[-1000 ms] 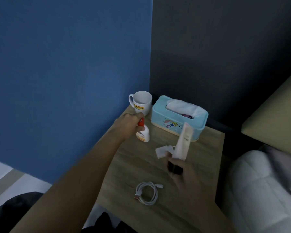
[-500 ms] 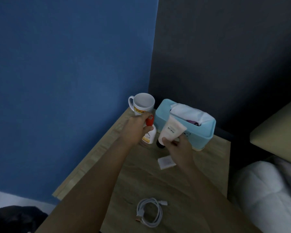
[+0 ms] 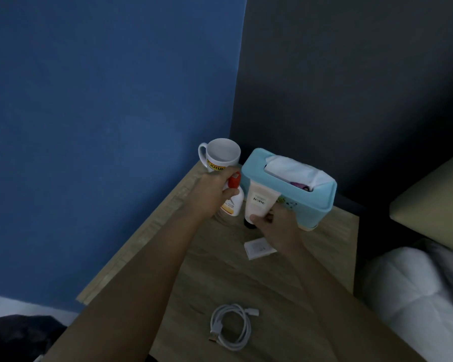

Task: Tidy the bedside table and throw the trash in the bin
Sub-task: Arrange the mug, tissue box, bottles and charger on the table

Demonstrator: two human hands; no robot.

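While the left hand (image 3: 211,195) wraps its fingers round the red cap of a small white bottle (image 3: 233,206), the right hand (image 3: 279,227) pinches a pale cream tube (image 3: 259,201) between thumb and fingers. Bottle and tube are upright, side by side and just apart, near the back of the wooden tabletop (image 3: 246,283). The tube's dark cap points down, right at the surface, though whether it touches is hard to tell. Just behind the tube sits a teal tissue box (image 3: 317,205), white tissue bulging from its slot. Behind the left hand's knuckles, a white mug (image 3: 223,155) stands in the back corner by the blue wall. Nearer the person, a small white sachet (image 3: 258,249) lies flat beside the right wrist. At the front edge, well apart from all that, lies a coiled white cable (image 3: 232,327). White bedding (image 3: 416,283) is off to the right.
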